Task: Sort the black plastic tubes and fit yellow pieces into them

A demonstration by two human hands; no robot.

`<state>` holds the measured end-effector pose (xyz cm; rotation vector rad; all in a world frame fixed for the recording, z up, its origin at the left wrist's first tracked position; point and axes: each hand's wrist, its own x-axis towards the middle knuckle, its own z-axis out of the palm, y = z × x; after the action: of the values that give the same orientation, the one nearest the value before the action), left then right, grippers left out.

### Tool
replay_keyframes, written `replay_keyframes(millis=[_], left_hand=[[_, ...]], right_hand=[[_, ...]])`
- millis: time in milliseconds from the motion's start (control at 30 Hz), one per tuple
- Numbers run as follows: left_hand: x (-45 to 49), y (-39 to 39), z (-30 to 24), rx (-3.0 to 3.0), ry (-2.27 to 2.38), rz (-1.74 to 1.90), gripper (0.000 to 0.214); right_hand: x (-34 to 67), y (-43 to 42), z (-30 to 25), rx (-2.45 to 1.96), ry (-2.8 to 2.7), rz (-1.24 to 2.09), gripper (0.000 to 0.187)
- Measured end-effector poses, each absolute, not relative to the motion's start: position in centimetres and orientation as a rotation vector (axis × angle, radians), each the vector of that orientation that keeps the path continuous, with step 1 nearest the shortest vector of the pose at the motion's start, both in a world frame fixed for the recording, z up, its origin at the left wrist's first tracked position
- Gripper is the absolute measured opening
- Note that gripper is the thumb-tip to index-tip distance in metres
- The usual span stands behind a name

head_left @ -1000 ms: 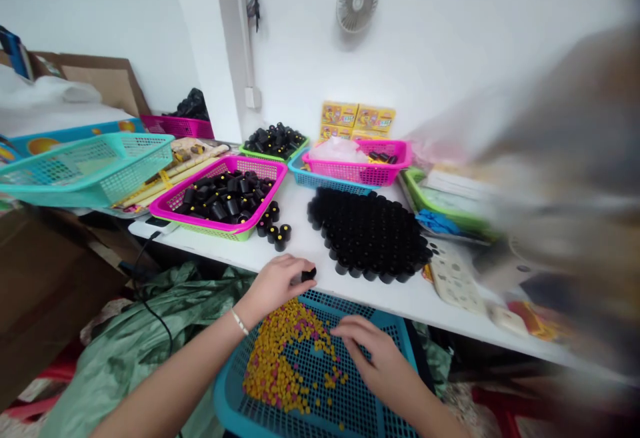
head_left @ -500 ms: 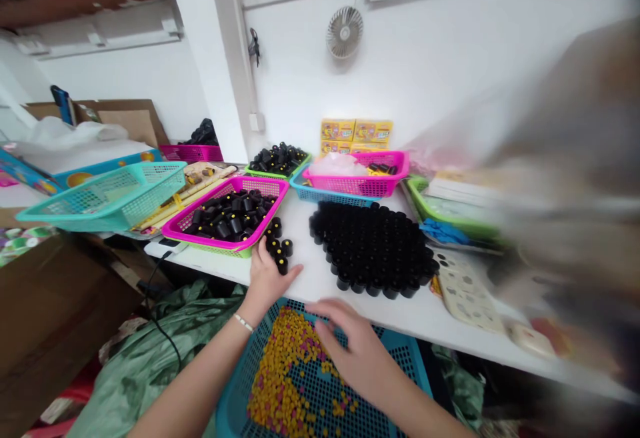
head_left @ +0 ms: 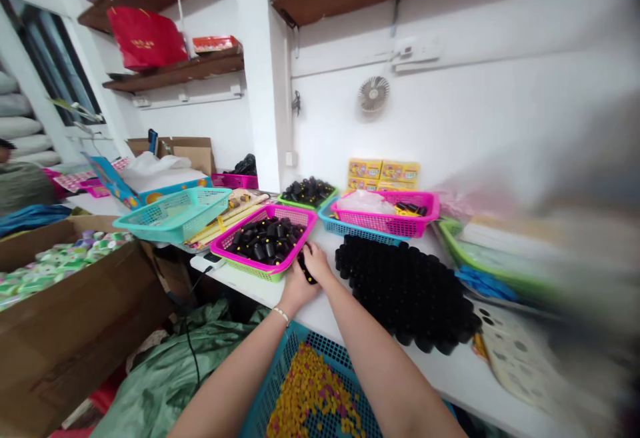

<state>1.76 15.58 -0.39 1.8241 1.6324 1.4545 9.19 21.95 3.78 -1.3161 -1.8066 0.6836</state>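
Observation:
My left hand and my right hand meet on the white table, cupped from both sides around a small cluster of black cylindrical pieces with yellow dots. Fingers cover part of the cluster. Right beside them is a pink basket, stacked on a green one and heaped with the same kind of black pieces. To the right of my hands a big block of black cylinders stands upright, packed close together. Below my forearms sits a blue basket with small yellow and pink pieces.
A turquoise basket stands at the left. Behind are a green basket of black pieces and another pink basket. A large cardboard box is at lower left. The right side is blurred.
My right hand has moved from above the blue basket to the cluster of black pieces, joining my left hand. Both now close around it. The camera view has tilted up and turned left.

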Motion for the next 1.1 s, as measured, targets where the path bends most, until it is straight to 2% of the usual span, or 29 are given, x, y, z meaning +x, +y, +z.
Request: replay_keyframes(millis=[267, 467, 600, 700, 833, 900, 1000, 1100], left_hand=[[0.8, 18.0, 0.6, 1.885, 1.447, 1.374, 0.093], [1.6, 15.8, 1.4, 1.9, 1.401, 1.403, 0.087], [3.0, 13.3, 2.9, 1.857, 1.485, 1.47, 0.08], [3.0, 12.6, 6.0, 1.832, 1.544, 1.498, 0.073], [-0.5, 14.3, 12.1, 1.9, 1.553, 1.49, 0.082], [-3.4, 15.8, 14.2, 1.927, 1.556, 1.448, 0.084], [-7.6, 17.2, 14.7, 1.876, 1.655, 1.367, 0.086], [-10.7, 17.1, 13.2, 1.859, 1.751, 1.333, 0.066]], right_hand=[[10.1, 23.5, 2.5, -1.353, -1.72, 0.803, 0.033], [10.9, 20.8, 2.8, -1.188, -1.592, 0.905, 0.03], [11.4, 18.7, 5.2, -1.029, -1.534, 0.888, 0.021], [11.0, 18.6, 9.0, -0.898, -1.554, 0.872, 0.028], [7.9, 20.7, 14.5, -0.827, -1.6, 0.837, 0.033], [6.3, 22.1, 16.0, -0.866, -1.625, 0.815, 0.03], [5.8, 23.5, 16.3, -1.041, -1.635, 0.75, 0.032], [7.0, 23.3, 14.7, -1.257, -1.634, 0.638, 0.032]])
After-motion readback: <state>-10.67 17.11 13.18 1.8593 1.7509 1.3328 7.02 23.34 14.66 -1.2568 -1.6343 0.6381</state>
